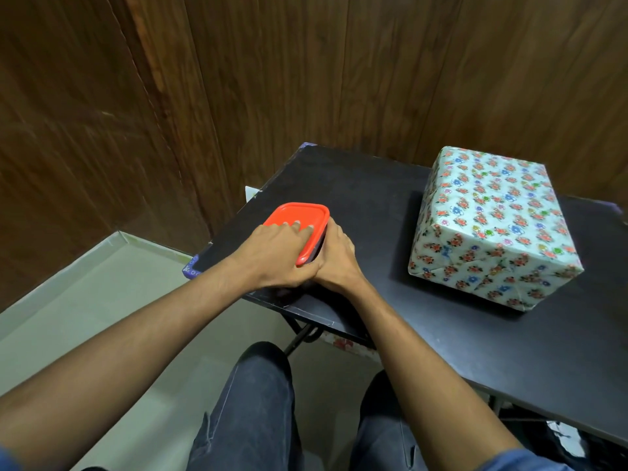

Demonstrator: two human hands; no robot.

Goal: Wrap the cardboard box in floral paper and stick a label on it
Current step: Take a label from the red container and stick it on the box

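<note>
— On the table's (pixel 390 198) right, the wrapped box (pixel 489 226) sits; it looks light, stiff, slick-papered. Hands?
— My left hand (pixel 272 253) presses flat on the red lid (pixel 299 222); my right hand (pixel 336 256) grips the container's side.

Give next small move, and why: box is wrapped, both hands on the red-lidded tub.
Probably lift the red lid off the tub. The box already sits fully wrapped in floral paper on the table, with no label visible on its seen faces. The left hand lies fingers-flat on the lid while the right hand steadies the tub's side, so opening it seems next; its contents are hidden.
</note>
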